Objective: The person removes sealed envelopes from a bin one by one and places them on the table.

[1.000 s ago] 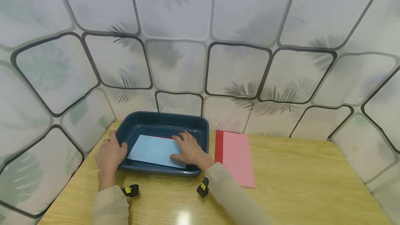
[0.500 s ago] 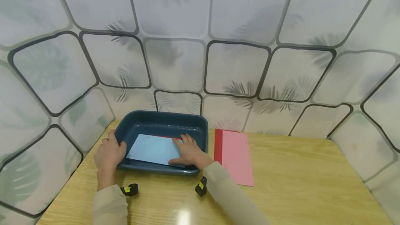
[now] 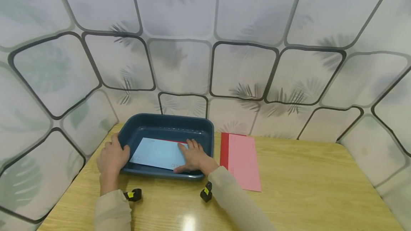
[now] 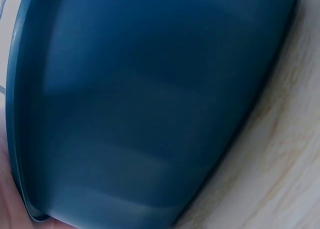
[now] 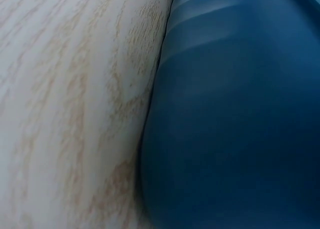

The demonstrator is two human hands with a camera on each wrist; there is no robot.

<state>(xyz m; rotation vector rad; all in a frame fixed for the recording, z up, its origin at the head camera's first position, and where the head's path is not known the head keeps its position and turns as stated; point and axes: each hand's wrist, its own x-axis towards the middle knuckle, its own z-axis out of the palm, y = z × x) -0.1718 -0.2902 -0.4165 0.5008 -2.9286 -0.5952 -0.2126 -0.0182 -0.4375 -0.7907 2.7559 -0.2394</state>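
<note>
A dark blue plastic tub [image 3: 173, 122] stands on the table at the left. In the head view my left hand [image 3: 112, 156] grips its left rim, and the left wrist view shows part of that hand [image 4: 12, 204] at the rim's corner. A light blue envelope [image 3: 157, 152] with small printed boxes lies in the tub, and a thin red edge [image 3: 174, 141] shows behind it. My right hand [image 3: 194, 158] rests on the envelope's right end, fingers spread. The right wrist view holds only the tub's outer wall [image 5: 225, 114] and the table, so that hand is hidden there.
Right of the tub, a pink envelope [image 3: 244, 163] lies on the wooden table [image 3: 305, 188], with a red strip [image 3: 224, 149] along its left side. A patterned wall covering [image 3: 244, 70] rises behind the table and at both sides.
My right hand has shifted slightly on the light blue envelope, and its fingers have moved a little to the right. My left hand stays on the tub's rim.
</note>
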